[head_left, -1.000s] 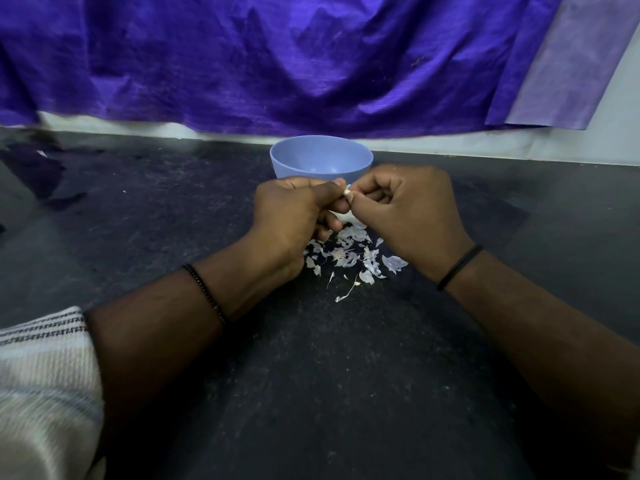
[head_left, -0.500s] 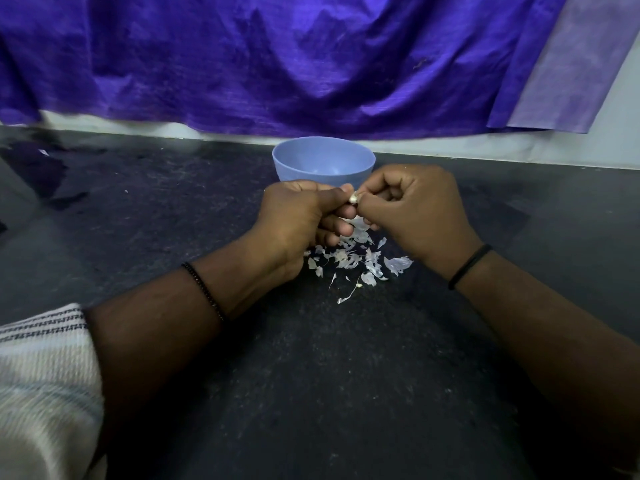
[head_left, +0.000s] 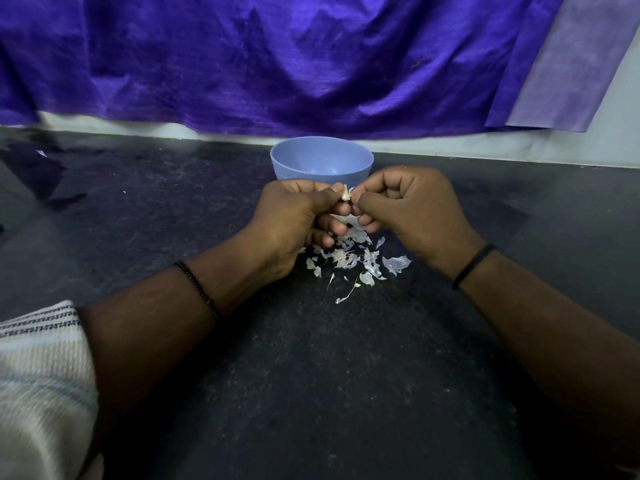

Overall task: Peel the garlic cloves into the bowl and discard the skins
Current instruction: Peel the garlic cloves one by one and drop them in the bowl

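The left hand (head_left: 294,216) and the right hand (head_left: 412,209) are together, both pinching one garlic clove (head_left: 345,195) just at 6 o'clock of the bowl (head_left: 322,161). I think it is best to hold the clove firmly and pull the skin away in small strips, so it drops on the skins (head_left: 353,261) below, at 6 o'clock of the hands.

We see the round blue plastic bowl (head_left: 322,161) on the dark stone counter (head_left: 311,375), before the hanging purple cloth (head_left: 277,57). Just in front of it, our left hand (head_left: 294,216) and right hand (head_left: 412,209) meet at a small pale garlic clove (head_left: 345,195); the scattered papery white skins (head_left: 356,261) lie on the counter beneath them.
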